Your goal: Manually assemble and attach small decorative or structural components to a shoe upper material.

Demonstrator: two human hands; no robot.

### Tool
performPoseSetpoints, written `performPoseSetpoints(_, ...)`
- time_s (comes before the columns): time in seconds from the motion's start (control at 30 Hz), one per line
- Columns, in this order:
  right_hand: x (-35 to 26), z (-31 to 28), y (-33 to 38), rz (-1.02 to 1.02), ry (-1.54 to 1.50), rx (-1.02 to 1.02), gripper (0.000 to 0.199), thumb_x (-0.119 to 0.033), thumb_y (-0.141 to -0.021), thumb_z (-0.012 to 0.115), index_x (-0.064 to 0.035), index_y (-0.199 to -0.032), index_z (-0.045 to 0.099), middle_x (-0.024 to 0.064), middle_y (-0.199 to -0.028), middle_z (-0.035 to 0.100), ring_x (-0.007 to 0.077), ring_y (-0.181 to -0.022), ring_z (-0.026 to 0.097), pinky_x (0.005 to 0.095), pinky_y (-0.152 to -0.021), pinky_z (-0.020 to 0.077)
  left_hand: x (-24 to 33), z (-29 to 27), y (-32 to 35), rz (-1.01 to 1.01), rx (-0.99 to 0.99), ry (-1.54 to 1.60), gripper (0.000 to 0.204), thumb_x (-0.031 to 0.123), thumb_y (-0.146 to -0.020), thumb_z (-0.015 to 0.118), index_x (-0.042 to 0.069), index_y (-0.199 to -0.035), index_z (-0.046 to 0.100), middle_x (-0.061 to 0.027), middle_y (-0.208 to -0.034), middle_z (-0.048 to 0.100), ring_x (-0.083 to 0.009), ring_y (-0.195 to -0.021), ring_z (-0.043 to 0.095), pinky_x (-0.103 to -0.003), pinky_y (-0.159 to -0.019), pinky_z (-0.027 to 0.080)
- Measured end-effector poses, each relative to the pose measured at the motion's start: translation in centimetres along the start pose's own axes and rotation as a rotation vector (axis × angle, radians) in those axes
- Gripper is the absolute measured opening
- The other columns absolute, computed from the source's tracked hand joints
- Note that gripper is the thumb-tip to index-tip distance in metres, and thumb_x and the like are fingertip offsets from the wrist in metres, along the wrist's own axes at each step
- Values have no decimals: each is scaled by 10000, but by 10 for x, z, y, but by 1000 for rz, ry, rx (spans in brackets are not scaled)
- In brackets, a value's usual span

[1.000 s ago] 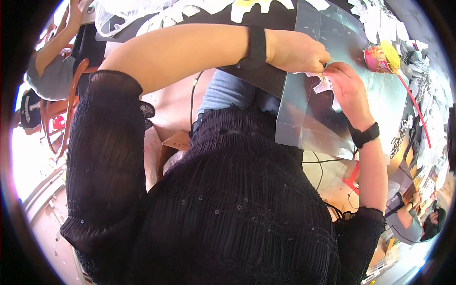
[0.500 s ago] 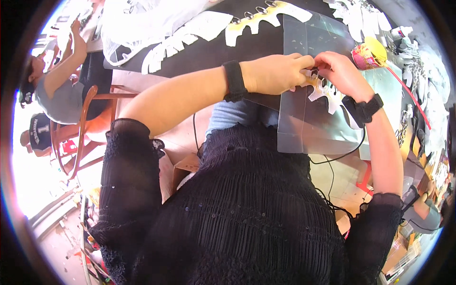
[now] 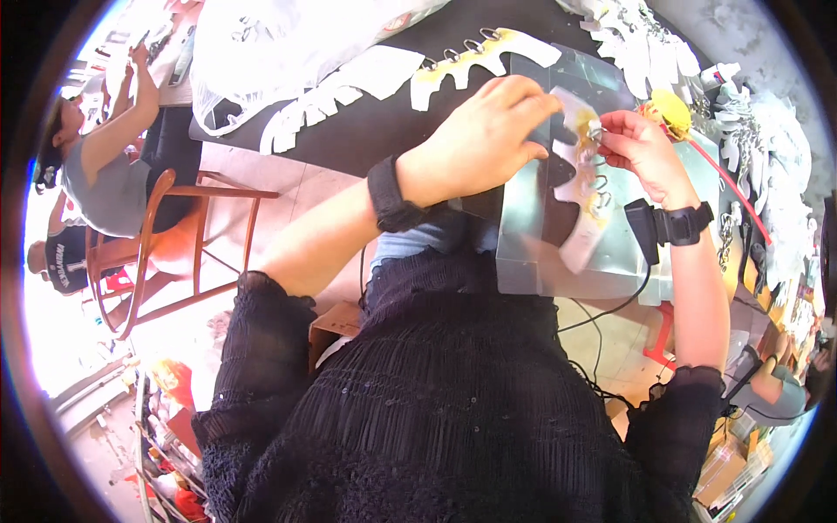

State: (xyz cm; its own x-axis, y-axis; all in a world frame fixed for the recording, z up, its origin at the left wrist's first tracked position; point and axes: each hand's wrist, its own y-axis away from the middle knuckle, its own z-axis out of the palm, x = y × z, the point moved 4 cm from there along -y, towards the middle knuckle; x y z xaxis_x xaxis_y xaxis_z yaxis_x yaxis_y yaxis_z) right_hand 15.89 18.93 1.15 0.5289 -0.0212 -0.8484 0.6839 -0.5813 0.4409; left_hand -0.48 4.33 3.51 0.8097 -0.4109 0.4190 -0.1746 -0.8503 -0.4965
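Note:
My right hand (image 3: 643, 155) pinches a white scalloped strip (image 3: 577, 187) near its upper part, at a small metal ring. Yellowish stains mark the strip, several metal rings sit along it, and its lower end is blurred. At the strip's top end is my left hand (image 3: 488, 131), its thumb apart from its stretched fingers. Whether a fingertip touches the strip I cannot tell. Beneath the strip lies a clear grey plastic sheet (image 3: 523, 270). A similar scalloped strip with rings (image 3: 484, 59) rests on the dark table (image 3: 349, 135) beyond my left hand.
White cut pieces (image 3: 318, 109) and a clear plastic bag (image 3: 231, 70) lie at the far left. To the right stand a yellow-topped container (image 3: 670, 112) with a red stick (image 3: 728, 183) and heaped white strips (image 3: 641, 44). A person sits near a wooden chair (image 3: 161, 227) at left.
My hands have moved apart, the left one back to the left with its thumb and fingers spreading. The strip has swung more upright, and more of it shows between my hands.

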Motion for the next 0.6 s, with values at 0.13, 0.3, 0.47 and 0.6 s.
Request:
performPoseSetpoints(0.13, -2, 1, 7, -3, -359, 29, 215, -111, -875, 577, -35, -1076, 572, 11, -947, 618, 111, -846, 591, 261, -791, 484, -2, 2, 9, -384, 110, 355, 521, 118, -795, 697, 41, -1252, 459, -118, -1081, 555, -212, -961, 573, -309, -829, 478)
performPoseSetpoints(0.3, 2, 21, 9, -16, -685, -20, 201, -84, -882, 564, -27, -1074, 547, 42, -973, 605, 145, -881, 595, 295, -809, 490, -4, 37, 12, -636, 25, 860, 661, 71, -816, 675, -21, -1332, 272, -138, -1029, 542, -156, -951, 549, -268, -800, 474)
performPoseSetpoints(0.47, 14, 30, 19, -5, -729, 14, 196, -61, -884, 553, -17, -1074, 539, 60, -993, 595, 167, -905, 593, 324, -833, 492, -9, 44, 10, -746, -1, 894, 492, 28, -834, 628, -29, -1264, 394, -70, -863, 559, -99, -795, 549, -228, -710, 453)
performPoseSetpoints(0.6, 12, 34, 32, -6, -723, -40, 200, -75, -893, 549, -7, -1081, 538, 75, -1010, 600, 178, -925, 597, 341, -860, 489, -14, 42, 7, -678, -68, 803, 398, 19, -817, 632, -34, -1184, 487, -40, -794, 541, -87, -750, 529, -232, -681, 445)
